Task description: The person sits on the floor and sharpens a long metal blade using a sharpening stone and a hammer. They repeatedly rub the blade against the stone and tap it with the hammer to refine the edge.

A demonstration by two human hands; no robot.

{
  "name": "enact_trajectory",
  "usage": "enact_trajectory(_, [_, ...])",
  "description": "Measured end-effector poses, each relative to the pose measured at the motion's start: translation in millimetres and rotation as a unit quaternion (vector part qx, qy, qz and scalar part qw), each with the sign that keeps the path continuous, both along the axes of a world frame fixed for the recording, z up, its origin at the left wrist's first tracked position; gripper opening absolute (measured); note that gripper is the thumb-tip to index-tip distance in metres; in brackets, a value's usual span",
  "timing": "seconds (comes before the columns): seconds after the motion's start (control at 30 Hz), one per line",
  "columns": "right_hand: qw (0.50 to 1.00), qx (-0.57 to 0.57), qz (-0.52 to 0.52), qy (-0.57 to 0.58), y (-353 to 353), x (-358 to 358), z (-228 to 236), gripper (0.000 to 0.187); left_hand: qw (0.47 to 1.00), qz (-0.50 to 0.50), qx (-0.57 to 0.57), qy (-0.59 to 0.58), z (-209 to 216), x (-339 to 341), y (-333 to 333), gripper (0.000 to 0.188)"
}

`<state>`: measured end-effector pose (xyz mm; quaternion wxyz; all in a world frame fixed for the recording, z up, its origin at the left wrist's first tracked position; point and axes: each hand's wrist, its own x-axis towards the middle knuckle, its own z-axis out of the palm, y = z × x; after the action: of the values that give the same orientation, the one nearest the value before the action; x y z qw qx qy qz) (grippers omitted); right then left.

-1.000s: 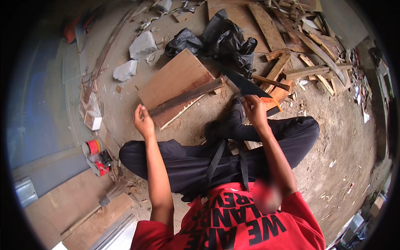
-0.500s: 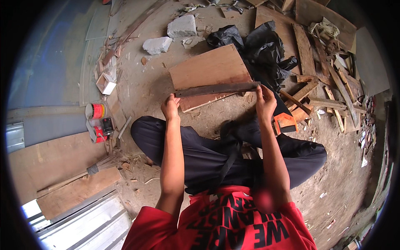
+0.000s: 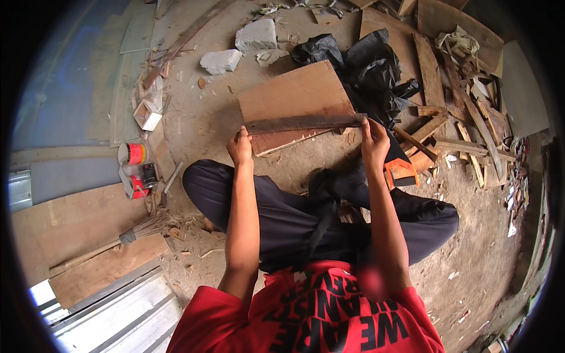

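A long, dark brown wooden strip [image 3: 303, 123] is held level in front of me, one end in each hand. My left hand [image 3: 241, 146] pinches its left end, and my right hand [image 3: 375, 141] grips the right end between thumb and fingers. Behind and below the strip lies a light brown plywood board [image 3: 294, 91] with a rough, splintered near edge; the strip crosses in front of its lower part. Close to my right forearm, a saw's orange handle [image 3: 402, 173] rests beside my leg.
Black plastic sheeting [image 3: 374, 65] lies beyond the board. Scrap wood [image 3: 432, 126] is heaped at the right. Two pale stone blocks [image 3: 257, 35] sit at the far side. Open cans [image 3: 136, 154] stand at the left, near a stick broom [image 3: 135, 232]. My crossed legs [image 3: 294, 217] fill the near middle.
Both hands still hold the strip at its ends. The strip has turned slightly, showing more of its broad face. The view has shifted a little.
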<state>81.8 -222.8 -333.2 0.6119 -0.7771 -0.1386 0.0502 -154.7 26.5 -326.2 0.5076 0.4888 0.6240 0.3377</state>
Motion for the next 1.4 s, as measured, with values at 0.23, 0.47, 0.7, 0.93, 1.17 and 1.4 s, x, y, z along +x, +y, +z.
enact_trajectory(0.23, [0.999,-0.028,0.001,-0.017,0,5,1,0.03,1.0,-0.002,0.008,0.002,1,-3,2,0.031])
enact_trajectory(0.47, [0.999,-0.04,0.002,-0.01,2,6,4,0.03,0.998,-0.041,-0.005,0.053,3,-8,7,0.039])
enact_trajectory(0.7, [1.0,0.011,-0.011,0.017,1,11,-11,0.035,0.991,-0.103,-0.019,0.087,15,-6,10,0.044])
enact_trajectory(0.93, [0.991,-0.006,-0.049,0.126,-67,34,-49,0.042,0.825,-0.314,0.452,0.131,52,78,-59,0.02])
enact_trajectory(1.17, [0.94,-0.337,0.013,-0.06,-190,39,-116,0.042,0.67,-0.587,0.438,0.116,53,187,-97,0.062])
enact_trajectory(1.4, [0.805,-0.575,0.074,-0.125,-169,12,-141,0.039,0.559,-0.641,0.456,0.26,24,207,-91,0.095])
